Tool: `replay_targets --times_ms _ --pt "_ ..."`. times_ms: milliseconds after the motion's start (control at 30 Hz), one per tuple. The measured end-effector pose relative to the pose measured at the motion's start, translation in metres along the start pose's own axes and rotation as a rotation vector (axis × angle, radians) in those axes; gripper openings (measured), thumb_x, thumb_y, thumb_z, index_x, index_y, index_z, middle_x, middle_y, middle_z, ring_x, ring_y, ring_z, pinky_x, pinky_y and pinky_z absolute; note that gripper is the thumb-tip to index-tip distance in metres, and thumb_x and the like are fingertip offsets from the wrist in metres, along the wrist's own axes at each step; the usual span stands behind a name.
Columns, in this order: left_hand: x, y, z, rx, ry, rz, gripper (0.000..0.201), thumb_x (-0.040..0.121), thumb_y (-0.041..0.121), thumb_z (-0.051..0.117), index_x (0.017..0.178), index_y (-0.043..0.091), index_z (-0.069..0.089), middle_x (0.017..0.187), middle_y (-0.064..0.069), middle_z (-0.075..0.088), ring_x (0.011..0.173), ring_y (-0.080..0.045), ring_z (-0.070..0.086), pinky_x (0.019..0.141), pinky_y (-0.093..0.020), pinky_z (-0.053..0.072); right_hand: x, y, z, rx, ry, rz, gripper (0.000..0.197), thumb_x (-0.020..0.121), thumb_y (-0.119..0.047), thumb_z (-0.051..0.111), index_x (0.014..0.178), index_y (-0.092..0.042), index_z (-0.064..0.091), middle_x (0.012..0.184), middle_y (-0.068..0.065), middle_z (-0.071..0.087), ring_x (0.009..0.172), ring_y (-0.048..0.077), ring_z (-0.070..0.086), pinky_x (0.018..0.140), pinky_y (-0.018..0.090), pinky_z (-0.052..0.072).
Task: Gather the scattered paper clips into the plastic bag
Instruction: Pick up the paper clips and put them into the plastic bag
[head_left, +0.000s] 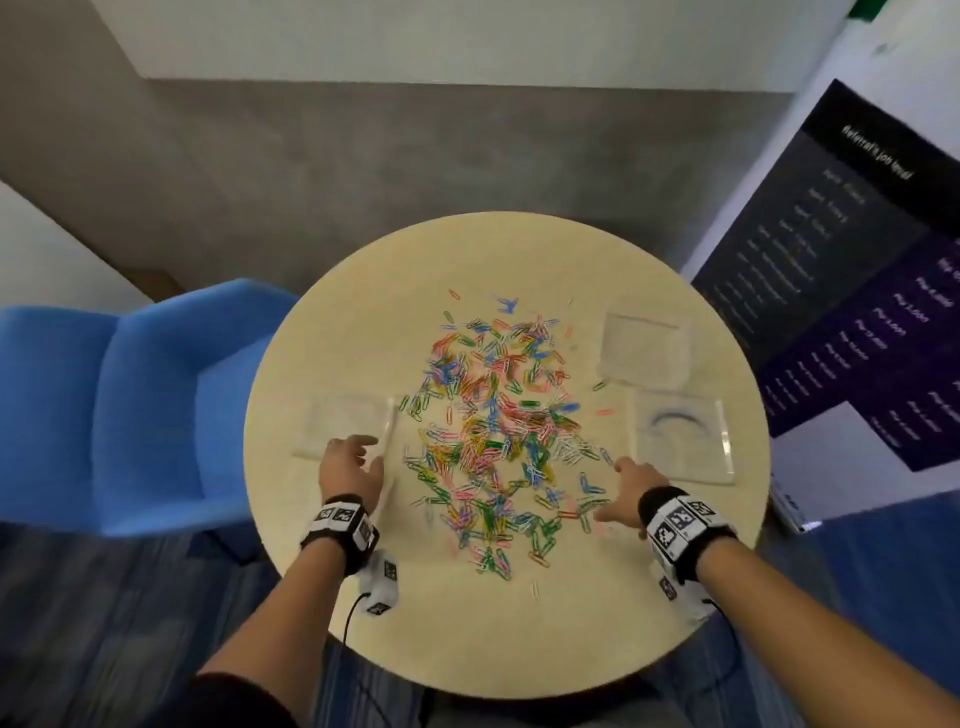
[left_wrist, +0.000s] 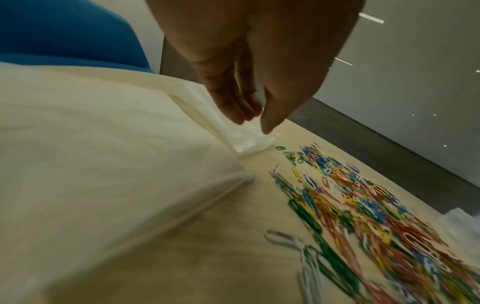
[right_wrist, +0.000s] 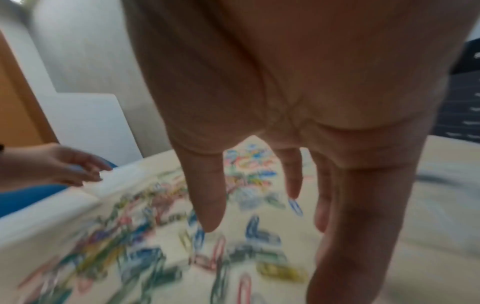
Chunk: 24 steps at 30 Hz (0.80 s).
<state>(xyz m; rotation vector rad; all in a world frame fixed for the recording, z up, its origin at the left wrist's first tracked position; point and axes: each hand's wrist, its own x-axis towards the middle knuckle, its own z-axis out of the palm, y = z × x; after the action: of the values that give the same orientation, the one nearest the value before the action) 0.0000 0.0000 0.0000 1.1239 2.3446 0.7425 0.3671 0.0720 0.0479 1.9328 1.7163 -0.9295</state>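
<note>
Several coloured paper clips (head_left: 493, 431) lie scattered across the middle of a round beige table (head_left: 467, 639). A clear plastic bag (head_left: 345, 423) lies flat to their left. My left hand (head_left: 358, 457) hovers over that bag's near right corner with its fingers relaxed and holds nothing. In the left wrist view the left hand (left_wrist: 253, 123) hangs just above the bag's edge (left_wrist: 252, 142), beside the clips (left_wrist: 363, 205). My right hand (head_left: 621, 491) is at the pile's right edge. In the right wrist view the right hand (right_wrist: 254, 209) spreads its fingers (right_wrist: 211, 205) over blurred clips (right_wrist: 262, 234).
Two more clear bags lie on the right, one far (head_left: 644, 353) and one near (head_left: 680, 441) with a dark curved mark. A blue chair (head_left: 130, 395) stands against the table's left. A dark printed banner (head_left: 857, 291) stands at the right.
</note>
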Motion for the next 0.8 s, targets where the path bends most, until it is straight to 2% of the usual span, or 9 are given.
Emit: replay_targets --times_ms 100,200,267,367,467,567,667,733,800 --pt "0.015 0.001 -0.003 0.109 -0.029 -0.121 0.056 0.077 0.033 0.076 0.126 0.016 0.056 0.125 -0.015 0.048 0.112 -0.034 0.055 0.093 -0.043 0.05 0.001 0.001 0.021 -0.024 0.017 0.119 0.113 0.066 -0.047 0.084 0.15 -0.015 0.017 0.15 0.017 0.024 0.13 0.035 0.044 0.1 0.039 0.046" --pt "0.019 0.002 -0.003 0.245 -0.083 -0.164 0.085 0.063 0.055 0.082 0.13 0.015 0.047 0.125 -0.014 0.045 0.114 -0.036 0.052 0.091 -0.046 0.051 0.005 -0.009 0.041 -0.012 0.084 0.085 0.12 0.062 -0.044 0.088 0.151 -0.014 0.013 0.149 0.018 0.02 0.13 0.035 0.044 0.099 0.036 0.045" --pt "0.013 0.002 -0.003 0.333 -0.109 -0.202 0.098 0.051 0.064 0.085 0.123 0.013 0.042 0.119 -0.013 0.045 0.11 -0.036 0.052 0.085 -0.047 0.052 0.008 -0.015 0.048 0.018 0.136 0.025 0.116 0.064 -0.041 0.087 0.151 -0.013 0.015 0.145 0.016 0.025 0.127 0.033 0.046 0.1 0.035 0.044" --pt "-0.001 -0.013 -0.001 0.476 -0.26 -0.296 0.104 0.055 0.064 0.082 0.128 0.009 0.034 0.124 -0.016 0.043 0.114 -0.039 0.049 0.089 -0.049 0.05 0.011 -0.02 0.052 0.063 0.152 -0.088 0.091 0.072 -0.036 0.082 0.143 -0.015 0.03 0.137 0.014 0.038 0.119 0.03 0.051 0.097 0.033 0.044" --pt "-0.008 -0.031 -0.005 0.385 -0.342 -0.332 0.067 0.07 0.049 0.077 0.116 0.009 0.049 0.117 -0.016 0.053 0.098 -0.033 0.056 0.085 -0.042 0.051 0.012 -0.016 0.052 0.099 0.203 -0.158 0.068 0.074 -0.04 0.078 0.129 -0.017 0.046 0.125 0.011 0.048 0.108 0.028 0.056 0.094 0.033 0.047" --pt "-0.017 -0.03 -0.014 0.306 -0.259 -0.262 0.018 0.085 0.024 0.063 0.099 0.012 0.064 0.104 -0.013 0.068 0.083 -0.028 0.056 0.075 -0.032 0.048 0.009 -0.011 0.057 0.036 0.253 -0.122 0.091 0.062 -0.059 0.079 0.134 -0.019 0.042 0.13 0.01 0.039 0.115 0.03 0.052 0.096 0.038 0.049" --pt "-0.026 -0.029 -0.024 0.27 -0.211 -0.227 0.02 0.093 0.023 0.057 0.101 0.011 0.071 0.101 -0.015 0.071 0.09 -0.034 0.063 0.079 -0.035 0.049 0.005 -0.02 0.07 -0.031 0.255 -0.146 0.115 0.052 -0.07 0.079 0.143 -0.02 0.031 0.138 0.011 0.031 0.123 0.03 0.042 0.1 0.04 0.046" --pt "-0.03 -0.033 -0.034 0.158 -0.145 -0.222 0.019 0.092 0.02 0.059 0.104 0.011 0.071 0.1 -0.014 0.072 0.092 -0.033 0.065 0.082 -0.035 0.05 0.003 -0.031 0.079 -0.067 0.251 -0.198 0.11 0.056 -0.066 0.079 0.143 -0.019 0.03 0.137 0.009 0.03 0.123 0.028 0.04 0.099 0.039 0.047" --pt "-0.038 -0.033 -0.048 -0.061 -0.009 -0.237 0.018 0.088 0.018 0.066 0.105 0.015 0.069 0.093 -0.009 0.072 0.083 -0.026 0.067 0.074 -0.031 0.051 0.003 -0.041 0.084 -0.095 0.262 -0.262 0.09 0.069 -0.053 0.078 0.141 -0.018 0.037 0.136 0.008 0.033 0.121 0.027 0.042 0.098 0.037 0.047"
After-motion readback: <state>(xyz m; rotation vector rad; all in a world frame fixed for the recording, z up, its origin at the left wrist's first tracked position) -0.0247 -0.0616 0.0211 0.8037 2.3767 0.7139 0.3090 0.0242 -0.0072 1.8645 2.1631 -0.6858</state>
